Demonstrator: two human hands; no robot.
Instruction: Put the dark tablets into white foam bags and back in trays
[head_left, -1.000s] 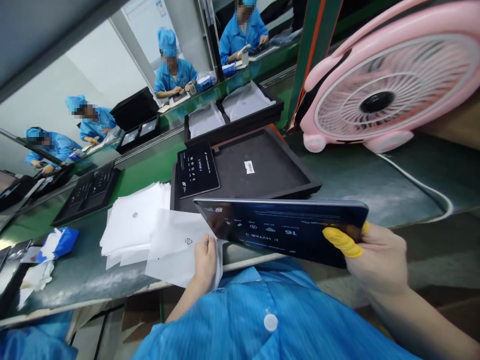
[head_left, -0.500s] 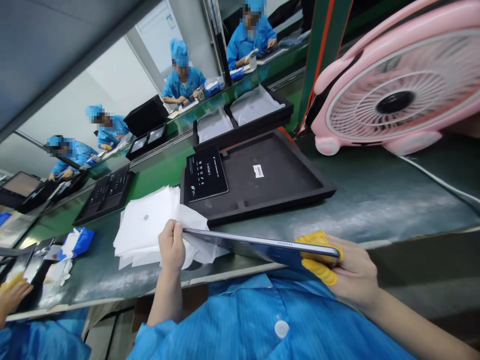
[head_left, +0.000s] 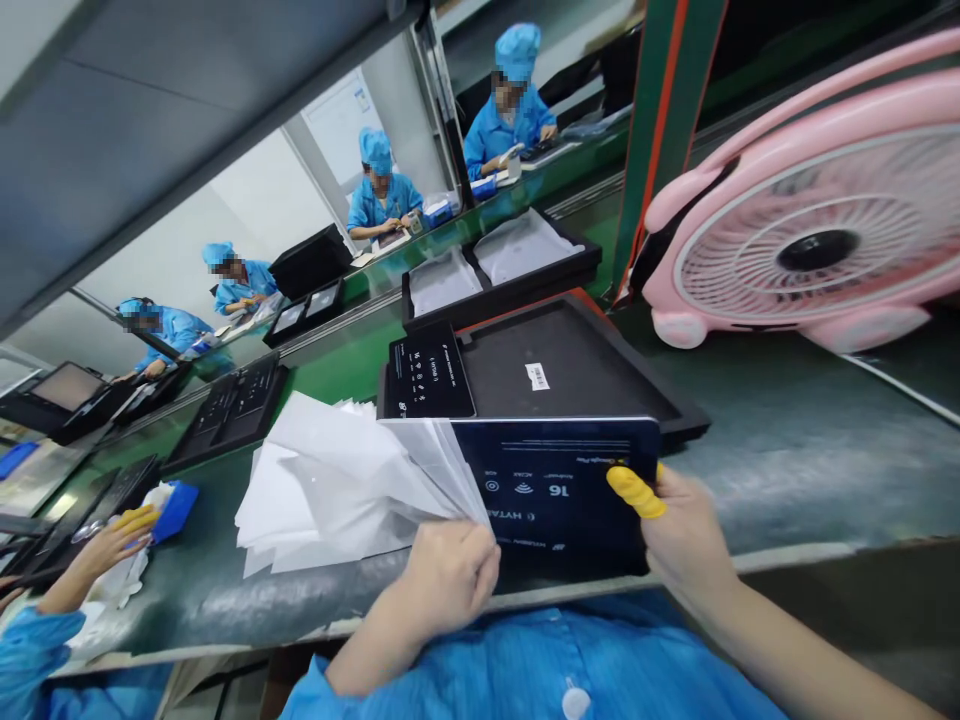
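My right hand, with yellow finger cots on it, grips the right end of a dark tablet. The tablet stands tilted on its long edge, and its printed face, with upside-down white lettering, is toward me. A thin white protective sleeve covers its left end. My left hand is closed on the lower edge of this sleeve, fingertips hidden. To the left lies a pile of white sleeves. Behind, a second tablet rests in the left part of a black tray.
A pink fan stands at the right, its white cord on the bench. Farther back is a black tray with sleeved pieces. At left, a co-worker's hand is near a blue packet. Several people sit across the line.
The tablet has turned from edge-on to show its printed face, with its left end now in the sleeve. My left hand has moved right and closed on the sleeve. The view has tilted up slightly.
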